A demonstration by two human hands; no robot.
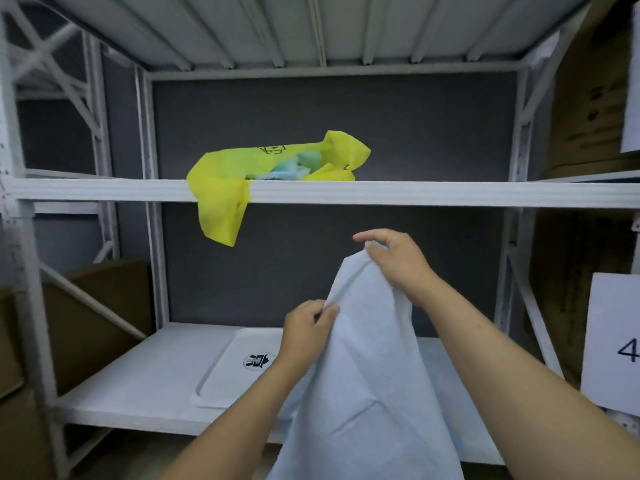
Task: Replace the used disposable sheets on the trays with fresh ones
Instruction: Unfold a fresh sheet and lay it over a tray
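1. The disposable sheet [363,375], pale bluish-white and thin, hangs in the air in front of the shelving. It drapes down from its gathered top to the bottom edge of the view.
2. The right hand [398,261] grips the sheet's topmost bunched corner, with its fingers curled over the fabric.
3. The left hand [308,332] is lower and to the left. It pinches the sheet's left edge between thumb and fingers.
4. Both bare forearms reach up from the bottom of the view, one on either side of the hanging sheet.
5. Behind the left hand and the sheet, a white tray [214,379] lies flat on the lower shelf [145,375]. Its left rim and a round dark logo on its bare floor are visible. Its right part is hidden behind the sheet.
6. On the upper shelf [450,194] lies a yellow bag [225,174], open at the top, with one flap hanging over the shelf's front edge. Crumpled green and blue material [298,166] shows inside it.
7. The rack's frame is white metal with a dark grey back panel.
8. A cardboard box [104,306] stands in the bay to the left, at the level of the lower shelf.
9. More brown cartons [595,98] fill the bay on the right.
10. A white paper sign [613,341] printed with a "4" is at the right edge.
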